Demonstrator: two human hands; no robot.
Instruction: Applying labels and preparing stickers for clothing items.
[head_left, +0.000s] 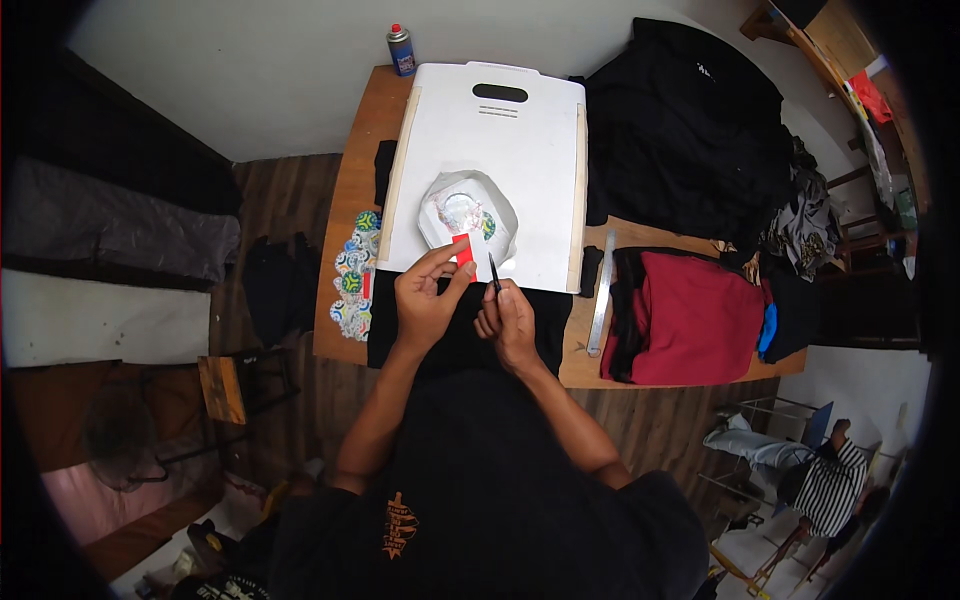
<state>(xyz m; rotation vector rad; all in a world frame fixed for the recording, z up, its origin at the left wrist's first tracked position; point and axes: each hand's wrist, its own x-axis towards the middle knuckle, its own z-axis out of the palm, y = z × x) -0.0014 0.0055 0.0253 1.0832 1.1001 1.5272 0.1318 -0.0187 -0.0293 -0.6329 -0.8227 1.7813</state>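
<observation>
My left hand (428,300) holds a narrow red strip (462,250) upright at the near part of a white board (500,140) with a handle slot. My right hand (508,320), just right of it, is closed on a thin dark pointed tool (494,268), its tip close to the strip. Beyond both hands, on the board, lies a pale translucent tray or liner (444,206) with a round green patterned piece (488,225) and crumpled clear bits inside. Dark fabric (460,335) lies under the board's near edge and my hands.
The wooden table (340,345) holds a spray can (401,52), round colorful stickers (352,280), a metal ruler (600,300), black garments (680,120) and folded maroon fabric (690,310). A small stool (222,388) stands lower left. Another person (820,480) in stripes is at lower right.
</observation>
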